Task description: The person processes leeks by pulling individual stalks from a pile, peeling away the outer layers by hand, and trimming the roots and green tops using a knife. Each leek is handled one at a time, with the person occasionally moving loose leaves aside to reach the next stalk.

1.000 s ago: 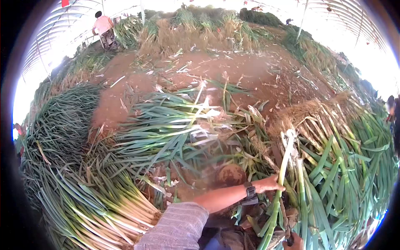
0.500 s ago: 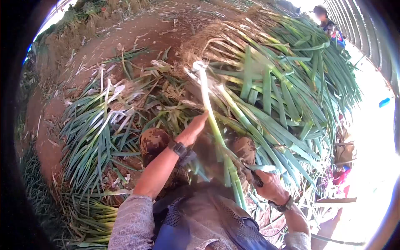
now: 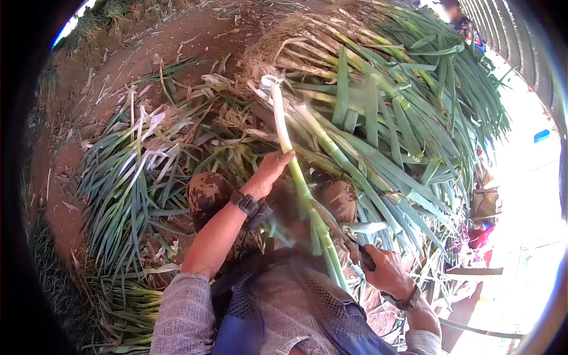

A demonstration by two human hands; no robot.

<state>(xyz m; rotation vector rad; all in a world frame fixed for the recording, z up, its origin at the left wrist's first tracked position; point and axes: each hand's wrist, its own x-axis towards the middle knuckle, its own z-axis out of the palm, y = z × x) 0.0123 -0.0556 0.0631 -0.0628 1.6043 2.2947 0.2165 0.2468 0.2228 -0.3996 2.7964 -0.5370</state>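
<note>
My left hand (image 3: 270, 171), with a dark watch at the wrist, is wrapped round the stem of a thick green onion (image 3: 280, 121). Its white root end points up and away, and its green leaves hang towards my lap. My right hand (image 3: 384, 269) holds a knife (image 3: 366, 258) by its dark handle, beside the leaves of that onion. The blade lies close to the leaves; whether it touches them I cannot tell. Just beyond, untrimmed green onions (image 3: 378, 160) with brown roots lie in a big heap.
Onions with white stems (image 3: 133, 171) lie on the soil at the left, and another bunch (image 3: 133, 310) at the lower left. Dry leaves and roots litter the soil (image 3: 154, 56). A person (image 3: 464, 25) is at the upper right, near a ribbed wall (image 3: 512, 35).
The whole view has shifted slightly. My left hand still grips the onion, and my right hand still holds the knife near its leaves.
</note>
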